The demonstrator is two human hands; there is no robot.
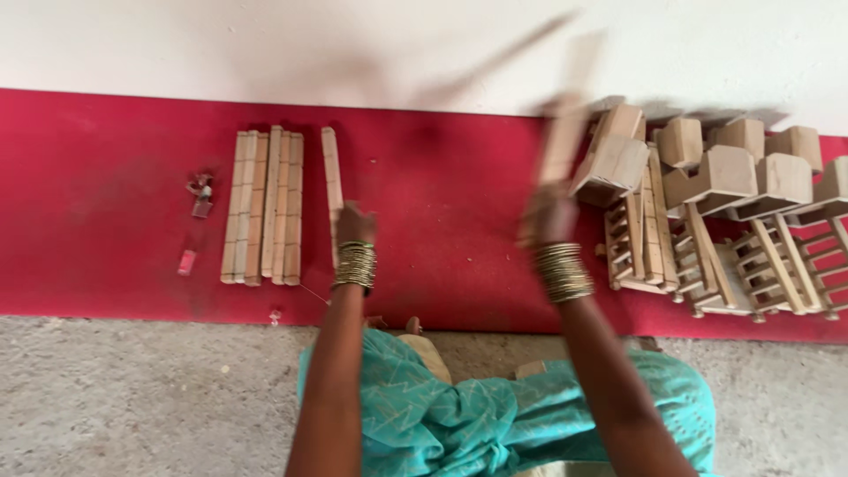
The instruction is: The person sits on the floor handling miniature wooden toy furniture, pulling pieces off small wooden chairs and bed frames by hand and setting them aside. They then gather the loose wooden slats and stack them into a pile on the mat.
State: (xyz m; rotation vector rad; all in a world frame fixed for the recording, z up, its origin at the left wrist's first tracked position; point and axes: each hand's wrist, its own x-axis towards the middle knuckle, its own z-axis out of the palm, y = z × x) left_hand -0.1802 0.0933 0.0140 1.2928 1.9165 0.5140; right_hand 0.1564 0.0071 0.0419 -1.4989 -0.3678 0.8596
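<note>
Left hand (355, 223): lowered onto the near end of a single wooden slat (332, 181) that lies lengthwise on the red mat (115, 230), fingers curled over the slat's end; whether it grips or merely presses cannot be told. Stack of metal bangles at that wrist. Right hand (549, 215): raised over the mat, closed round the lower end of a pale wooden strip (565, 124) held upright and blurred by motion; bangles at that wrist too. Bundle of wooden slats (263, 207): about five, laid side by side and parallel, just left of the single slat and apart from it. Small wooden chairs (715, 221): a crowded group at the right of the mat, tipped and leaning on one another, ladder-like backs and blocky seats showing, just right of the raised hand. Small red object (186, 261) and a small metal piece (201, 196): left of the bundle, on the mat, too small to identify. White wall (265, 44) beyond the mat; grey concrete floor (132, 397) nearer. Teal patterned garment (442, 415) over the person's lap.
</note>
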